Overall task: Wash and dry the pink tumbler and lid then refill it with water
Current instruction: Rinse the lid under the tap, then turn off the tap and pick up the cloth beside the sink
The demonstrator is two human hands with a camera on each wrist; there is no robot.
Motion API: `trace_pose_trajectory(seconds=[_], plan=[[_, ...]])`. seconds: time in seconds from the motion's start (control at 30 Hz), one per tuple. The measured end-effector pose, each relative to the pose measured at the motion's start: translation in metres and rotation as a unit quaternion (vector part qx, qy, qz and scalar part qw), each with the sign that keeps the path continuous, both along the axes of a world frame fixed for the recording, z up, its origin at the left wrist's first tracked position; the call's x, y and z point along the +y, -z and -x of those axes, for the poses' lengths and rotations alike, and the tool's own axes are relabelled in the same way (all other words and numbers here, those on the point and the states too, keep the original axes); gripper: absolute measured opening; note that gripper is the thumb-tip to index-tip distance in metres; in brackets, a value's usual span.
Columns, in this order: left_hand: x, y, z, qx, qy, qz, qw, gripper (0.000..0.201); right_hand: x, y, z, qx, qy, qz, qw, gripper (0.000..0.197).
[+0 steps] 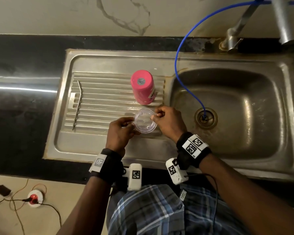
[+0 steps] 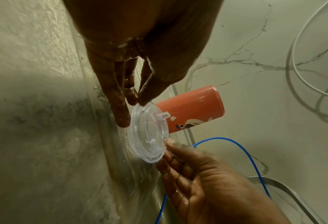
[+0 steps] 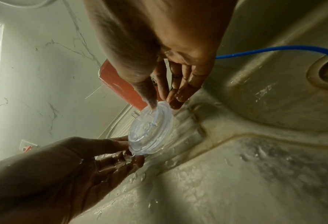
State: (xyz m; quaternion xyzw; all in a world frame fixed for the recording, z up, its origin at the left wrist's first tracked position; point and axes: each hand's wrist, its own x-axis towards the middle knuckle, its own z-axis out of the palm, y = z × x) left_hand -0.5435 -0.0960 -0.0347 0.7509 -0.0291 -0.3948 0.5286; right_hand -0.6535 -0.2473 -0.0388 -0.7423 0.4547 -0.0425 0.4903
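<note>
1. Head view: the clear lid (image 1: 145,122) is held over the ribbed draining board (image 1: 98,100) of the steel sink (image 1: 227,102). The left hand (image 1: 120,131) pinches its near-left rim; the right hand (image 1: 168,122) pinches its right rim.
2. Head view: the pink tumbler (image 1: 143,89) stands upside down on the draining board, just behind the lid, not touching it. A bent metal straw (image 1: 77,106) lies at the board's left side, well apart from the tumbler.
3. Head view: a blue hose (image 1: 178,53) runs down from the top right into the drain (image 1: 205,117) of the basin. A metal tap (image 1: 234,36) stands behind the basin.
4. Left wrist view: left hand (image 2: 140,60) wet, thumb and fingertips (image 2: 124,119) closed on the lid's (image 2: 150,133) upper edge. The right hand (image 2: 207,174) grips the opposite edge. Tumbler (image 2: 193,110) just behind the lid; hose (image 2: 245,153) to the right.
5. Right wrist view: right hand (image 3: 159,53) holds the lid (image 3: 151,130) by thumb and fingertips (image 3: 178,103) at the top edge; left hand (image 3: 73,166) holds the bottom edge. Lid is tilted and wet, and water drops lie on the sink surface (image 3: 236,174) below. Tumbler (image 3: 121,86) partly hidden behind the right hand.
</note>
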Motion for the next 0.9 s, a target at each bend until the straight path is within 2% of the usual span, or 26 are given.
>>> trace_pose_trajectory(seconds=[0.17,0.33,0.4,0.43,0.5,0.57,0.63,0.7,0.77,0.9], plan=[[0.002,0.0,0.0,0.005,-0.005,-0.003,1.0,0.024,0.002,-0.001,0.0,-0.005,-0.002,-0.001,1.0,0.021],[0.002,-0.007,0.003,-0.003,0.008,-0.034,0.999,0.017,-0.002,-0.009,0.01,-0.012,-0.002,-0.01,1.0,0.021],[0.006,-0.007,0.002,-0.016,-0.002,-0.06,0.998,0.023,-0.008,-0.014,0.023,-0.023,0.005,-0.02,1.0,0.021],[0.007,-0.008,0.002,-0.049,0.003,-0.08,0.996,0.03,-0.012,-0.018,0.032,-0.028,0.004,-0.023,0.999,0.02],[0.007,-0.018,0.007,-0.152,0.037,-0.12,0.98,0.036,-0.022,-0.023,0.054,-0.025,0.0,-0.026,0.999,0.018],[0.0,-0.035,0.02,-0.22,0.062,-0.127,0.965,0.027,-0.034,-0.027,0.079,-0.024,0.018,-0.039,0.999,0.02],[-0.016,-0.049,0.039,-0.226,0.105,-0.1,0.963,0.023,-0.047,-0.032,0.105,-0.033,0.044,-0.043,0.998,0.019],[-0.04,-0.055,0.059,-0.199,0.199,-0.073,0.957,0.025,-0.056,-0.038,0.133,-0.02,0.06,-0.026,0.998,0.016],[-0.07,-0.052,0.084,-0.19,0.321,-0.066,0.925,0.022,-0.059,-0.04,0.162,0.023,0.069,-0.009,0.997,0.013],[-0.124,-0.031,0.148,-0.312,0.532,-0.11,0.78,0.03,-0.055,-0.032,0.207,0.132,0.013,0.02,0.991,0.02]])
